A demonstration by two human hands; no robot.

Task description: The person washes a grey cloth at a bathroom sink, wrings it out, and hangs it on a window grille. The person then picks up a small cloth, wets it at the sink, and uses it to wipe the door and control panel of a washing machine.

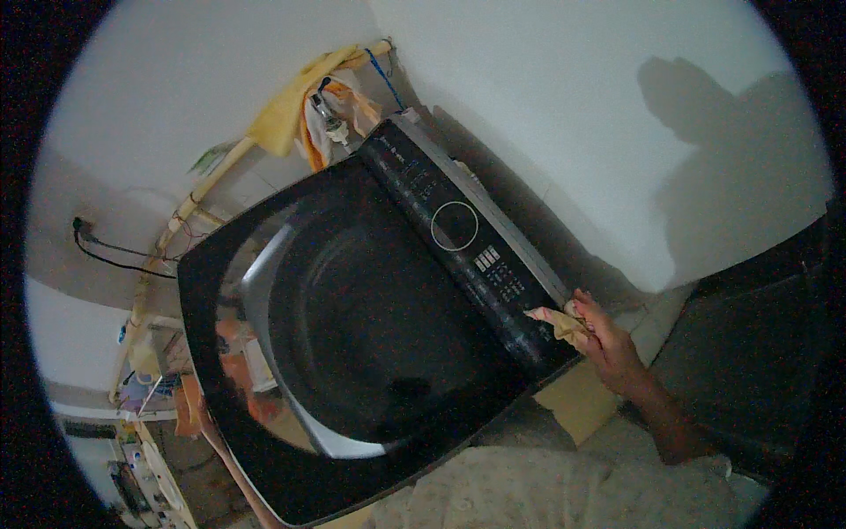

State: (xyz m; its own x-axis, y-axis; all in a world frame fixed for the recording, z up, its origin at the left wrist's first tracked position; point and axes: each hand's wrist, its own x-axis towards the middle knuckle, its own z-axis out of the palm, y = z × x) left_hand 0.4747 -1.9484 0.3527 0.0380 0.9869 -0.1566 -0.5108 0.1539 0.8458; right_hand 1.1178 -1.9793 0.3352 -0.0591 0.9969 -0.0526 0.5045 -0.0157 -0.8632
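A top-loading washing machine fills the middle, its glossy black lid (pixel 370 297) closed and showing reflections. Along its upper right side runs a black control panel (pixel 489 264) with a round dial ring and small buttons. My right hand (pixel 611 347) grips a crumpled pale yellow cloth (pixel 570 328) at the lower right end of this panel. The cloth's loose end hangs over the panel's surface. My left forearm (pixel 241 479) lies along the machine's outer left edge. Of my left hand (pixel 206 418) only a part shows beside that edge, and its fingers are not clear.
A pole rack (pixel 218 168) behind the machine carries a yellow cloth (pixel 284 109) and an orange-and-white cloth (pixel 317 142). Black cables (pixel 122 254) run from a wall socket towards the machine. A large dark object (pixel 740 350) stands at right. Shelving with items (pixel 149 469) is at lower left.
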